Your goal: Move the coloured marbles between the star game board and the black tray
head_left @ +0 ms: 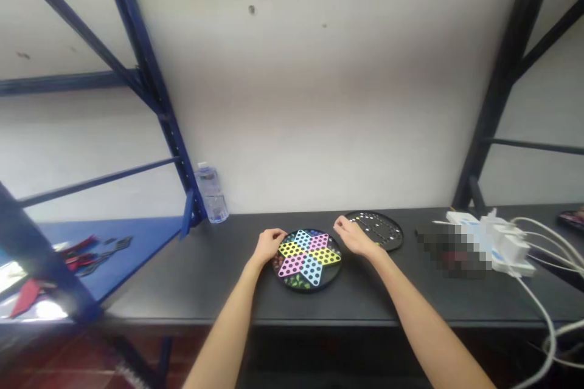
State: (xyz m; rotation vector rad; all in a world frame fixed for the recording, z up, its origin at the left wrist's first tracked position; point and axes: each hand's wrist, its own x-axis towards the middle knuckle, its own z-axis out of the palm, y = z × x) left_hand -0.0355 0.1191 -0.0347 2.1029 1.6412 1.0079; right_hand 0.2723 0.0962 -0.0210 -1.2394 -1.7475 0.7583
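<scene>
A round black Chinese checkers board [309,260] lies on the dark tabletop in front of me. Its star has pink, yellow and light blue points full of holes, and coloured pieces sit in the sections around it. My left hand [269,245] is closed at the board's upper left rim, with its fingertips on the edge. Just off the board's upper right side, my right hand [351,234] is raised with thumb and fingers pinched together. Whatever it holds, if anything, is too small to see. Behind it rests a round black disc [381,232] with small light marks.
A clear plastic bottle [212,193] stands by the blue rack post [157,97]. To the right are a white power strip [490,243] with plugs and cables, and a blurred-out patch [451,252]. Red-handled tools [82,258] lie on the blue surface at left.
</scene>
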